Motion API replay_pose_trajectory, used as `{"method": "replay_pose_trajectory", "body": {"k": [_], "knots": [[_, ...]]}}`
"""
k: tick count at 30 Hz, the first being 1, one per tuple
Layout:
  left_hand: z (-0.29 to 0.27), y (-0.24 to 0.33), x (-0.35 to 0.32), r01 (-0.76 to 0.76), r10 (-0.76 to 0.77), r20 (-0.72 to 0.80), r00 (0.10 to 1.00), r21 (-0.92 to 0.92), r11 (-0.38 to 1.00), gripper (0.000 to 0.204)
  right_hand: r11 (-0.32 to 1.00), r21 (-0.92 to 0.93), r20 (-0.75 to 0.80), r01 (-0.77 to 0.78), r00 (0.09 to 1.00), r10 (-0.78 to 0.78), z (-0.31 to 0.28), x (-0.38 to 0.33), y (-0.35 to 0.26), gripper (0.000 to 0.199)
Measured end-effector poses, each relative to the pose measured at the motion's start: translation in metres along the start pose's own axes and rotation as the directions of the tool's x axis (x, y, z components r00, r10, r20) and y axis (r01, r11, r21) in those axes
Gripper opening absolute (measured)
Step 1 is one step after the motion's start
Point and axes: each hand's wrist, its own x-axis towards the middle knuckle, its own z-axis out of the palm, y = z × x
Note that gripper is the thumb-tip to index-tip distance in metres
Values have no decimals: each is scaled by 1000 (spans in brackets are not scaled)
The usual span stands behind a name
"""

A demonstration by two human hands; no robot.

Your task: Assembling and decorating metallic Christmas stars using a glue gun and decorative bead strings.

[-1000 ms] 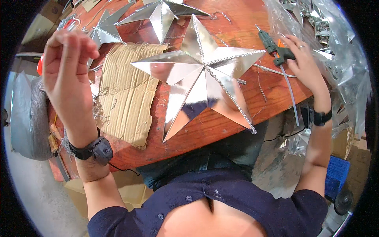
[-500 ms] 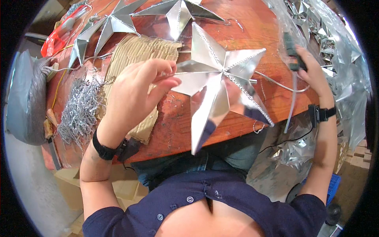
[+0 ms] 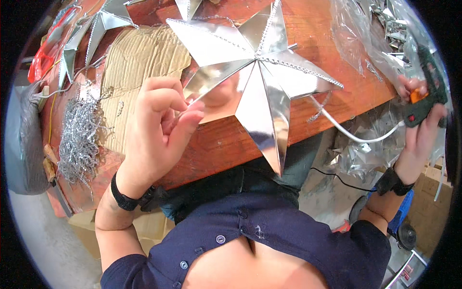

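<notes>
the left hand (image 3: 161,111) is pinching one tip of the silver star (image 3: 262,103), which is spreading to its right, turned counterclockwise since half a second ago; the right hand (image 3: 417,137) is gripping the glue gun (image 3: 434,79), now hovering farther from the star.

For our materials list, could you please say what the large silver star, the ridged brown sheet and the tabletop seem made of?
Large silver star: perhaps metallised card or plastic, mirror finish; sharp reflections, crisp folds.
Ridged brown sheet: corrugated cardboard, matt; parallel ridges show.
Tabletop: wood or printed laminate, reddish, slightly glossy; grainy streaks show.
</notes>
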Motion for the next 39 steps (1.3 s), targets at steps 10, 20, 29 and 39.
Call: {"method": "replay_pose_trajectory", "body": {"k": [10,20,29,39], "knots": [[-4,-7,-7,-6,5,-14,1000,-116,993,40,758,-651,261,-45,924,279,136,-21,-9,68],[-1,-7,-5,4,-13,-41,999,-220,976,42,794,-607,284,22,940,191,151,-13,6,81],[-4,-9,-4,-43,39,-25,999,-173,984,44,817,-558,162,-144,947,277,147,-14,6,55],[-13,-1,-3,40,-42,162,986,17,999,59,873,-486,168,-44,975,143,148,-22,13,51]]}}
